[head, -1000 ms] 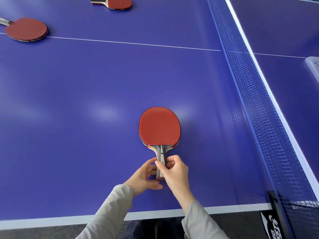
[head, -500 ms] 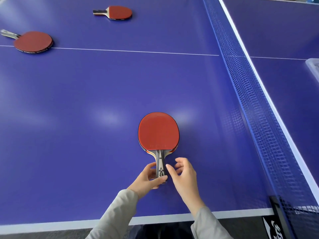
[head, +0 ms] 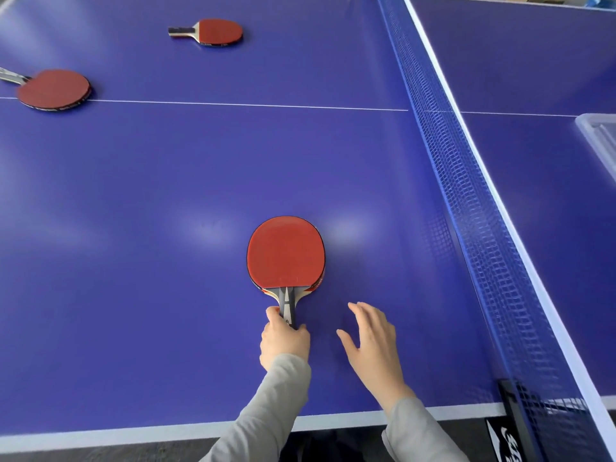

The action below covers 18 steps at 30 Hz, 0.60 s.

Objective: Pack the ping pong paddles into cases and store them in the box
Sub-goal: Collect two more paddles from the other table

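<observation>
Head view, left hand [head: 283,341] grip clamped on paddle [head: 286,253] handle, right hand [head: 370,341] fingers spread apart

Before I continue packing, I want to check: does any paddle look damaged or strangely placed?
Nothing looks damaged. Under the near paddle that the left hand grips, a second paddle's edge shows at lower right, so two seem stacked slightly askew.

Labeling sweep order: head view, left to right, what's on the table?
Far-left paddle → upper paddle → near paddle, handle held by left hand → right hand, open → net → clear box.
</observation>
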### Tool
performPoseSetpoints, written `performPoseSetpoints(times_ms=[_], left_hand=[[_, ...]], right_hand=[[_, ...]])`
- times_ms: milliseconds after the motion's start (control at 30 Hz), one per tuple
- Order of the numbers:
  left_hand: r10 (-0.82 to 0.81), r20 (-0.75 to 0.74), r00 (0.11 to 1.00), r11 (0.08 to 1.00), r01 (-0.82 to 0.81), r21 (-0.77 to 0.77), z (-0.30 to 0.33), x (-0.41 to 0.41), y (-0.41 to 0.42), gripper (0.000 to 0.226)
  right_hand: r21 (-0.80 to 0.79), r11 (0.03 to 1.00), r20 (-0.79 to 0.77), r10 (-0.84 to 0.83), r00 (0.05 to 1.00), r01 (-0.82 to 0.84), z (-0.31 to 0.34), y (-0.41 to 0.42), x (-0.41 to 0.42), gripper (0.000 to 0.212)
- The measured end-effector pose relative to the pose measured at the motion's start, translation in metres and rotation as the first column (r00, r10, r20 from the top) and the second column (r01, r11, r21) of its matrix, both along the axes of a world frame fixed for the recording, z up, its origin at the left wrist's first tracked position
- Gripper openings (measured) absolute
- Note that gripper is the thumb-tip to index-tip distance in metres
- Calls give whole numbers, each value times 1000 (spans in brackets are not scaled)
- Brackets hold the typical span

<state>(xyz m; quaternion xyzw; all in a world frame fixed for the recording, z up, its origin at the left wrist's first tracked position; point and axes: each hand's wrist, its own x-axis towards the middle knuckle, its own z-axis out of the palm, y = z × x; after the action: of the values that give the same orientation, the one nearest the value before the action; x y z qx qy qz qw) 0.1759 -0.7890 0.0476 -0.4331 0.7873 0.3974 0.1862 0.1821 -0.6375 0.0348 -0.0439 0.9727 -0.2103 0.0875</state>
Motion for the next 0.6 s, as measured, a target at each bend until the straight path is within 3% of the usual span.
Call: performPoseSetpoints(times_ms=[333,600], left_hand=[[10,-95,995,996,-18,-88,-8,4,-7,16],[31,-176,984,989,-56,-136,8,20,-13,15]], right_hand=[[244,941,121,212,970,-236,-4,49,-4,61],[292,909,202,246,948,-298,3,76,2,64]])
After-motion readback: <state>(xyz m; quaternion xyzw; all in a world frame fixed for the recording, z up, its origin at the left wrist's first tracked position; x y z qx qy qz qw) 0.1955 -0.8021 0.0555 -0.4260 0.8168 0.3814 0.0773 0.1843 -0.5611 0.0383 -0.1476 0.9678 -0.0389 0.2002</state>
